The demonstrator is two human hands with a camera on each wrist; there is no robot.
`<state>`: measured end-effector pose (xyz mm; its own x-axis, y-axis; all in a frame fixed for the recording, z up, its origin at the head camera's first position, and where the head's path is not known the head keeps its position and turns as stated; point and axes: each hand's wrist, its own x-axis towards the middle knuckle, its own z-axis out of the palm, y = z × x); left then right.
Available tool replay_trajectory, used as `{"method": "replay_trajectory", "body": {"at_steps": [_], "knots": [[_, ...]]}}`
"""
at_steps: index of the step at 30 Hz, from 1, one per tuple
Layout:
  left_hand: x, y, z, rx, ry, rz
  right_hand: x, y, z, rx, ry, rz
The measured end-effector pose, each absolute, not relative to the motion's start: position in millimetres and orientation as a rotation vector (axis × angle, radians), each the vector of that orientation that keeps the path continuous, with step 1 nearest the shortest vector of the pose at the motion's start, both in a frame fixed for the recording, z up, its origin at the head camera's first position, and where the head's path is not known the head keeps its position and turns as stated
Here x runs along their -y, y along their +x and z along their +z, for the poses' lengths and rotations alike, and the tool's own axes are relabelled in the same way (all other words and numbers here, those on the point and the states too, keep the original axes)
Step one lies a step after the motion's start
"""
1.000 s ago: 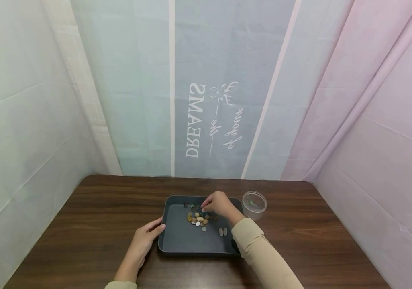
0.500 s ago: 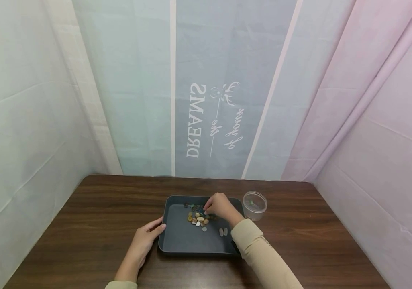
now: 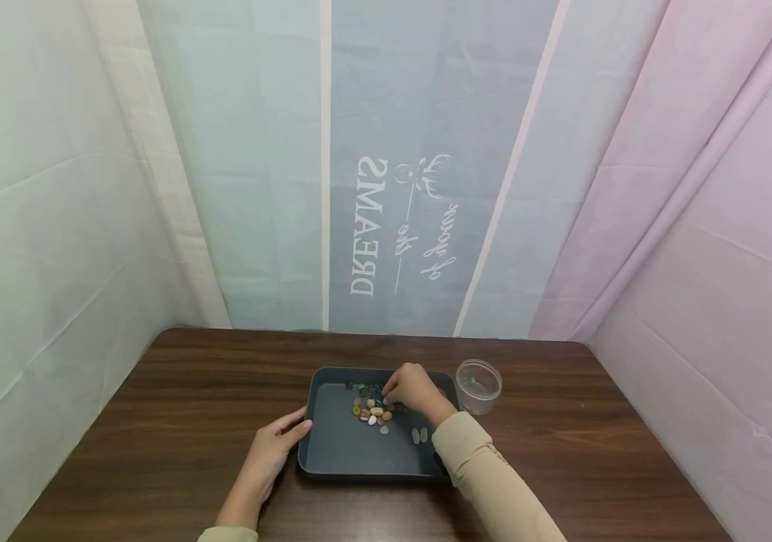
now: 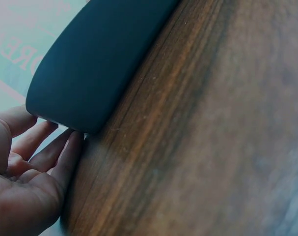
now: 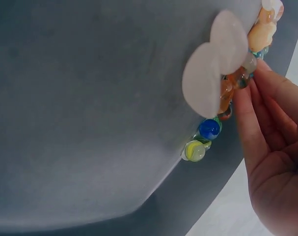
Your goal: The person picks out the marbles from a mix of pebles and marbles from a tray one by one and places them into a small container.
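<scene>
In the head view a dark grey tray (image 3: 345,455) lies on the table. My left hand (image 3: 269,450) holds its left edge, thumb at the rim and fingers on the outer wall, as the left wrist view also shows. My right hand (image 3: 414,391) reaches into the tray's far part. Its thumb and fingers pinch at a small bluish marble, mostly hidden by the fingertips. Around them lie polished pebbles (image 3: 376,412) in cream, white and brown, and dark marbles (image 3: 363,391). The right wrist view shows a blue marble (image 5: 209,129) and a yellow-streaked marble (image 5: 194,151).
A clear round plastic tub (image 3: 478,385) with something small and green in it stands just right of the tray. Two pale oval stones (image 3: 420,435) lie apart near the tray's right side. The brown wooden table (image 3: 189,421) extends beyond the tray to left and right.
My right hand's fingertips have shifted slightly right and towards me among the marbles. The left hand stays at the tray edge.
</scene>
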<state>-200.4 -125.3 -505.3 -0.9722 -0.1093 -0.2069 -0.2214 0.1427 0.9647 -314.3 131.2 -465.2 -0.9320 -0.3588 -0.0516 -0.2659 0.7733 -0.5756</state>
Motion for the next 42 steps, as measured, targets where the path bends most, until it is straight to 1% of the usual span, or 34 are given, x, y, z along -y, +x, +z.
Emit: {"method": "replay_trajectory", "body": {"at_steps": [5,13,26,36,42], "knots": [[125,-200,-506,-2.304,-0.338,1.983,-136,-315,-462,-2.797,-0.516,-0.960],[125,-201,-506,-2.298,-0.340,1.989,-144,-316,-453,-2.765,-0.466,-1.074],[125,-201,-503,-2.308,-0.336,1.970,-154,-310,-426,-2.826,-0.368,-1.230],[126,-200,-502,-2.314,-0.331,1.972,-174,-307,-406,-2.873,-0.280,-1.306],[124,-200,-504,-2.310,-0.343,1.965,-194,-301,-402,-2.904,-0.193,-1.347]]}}
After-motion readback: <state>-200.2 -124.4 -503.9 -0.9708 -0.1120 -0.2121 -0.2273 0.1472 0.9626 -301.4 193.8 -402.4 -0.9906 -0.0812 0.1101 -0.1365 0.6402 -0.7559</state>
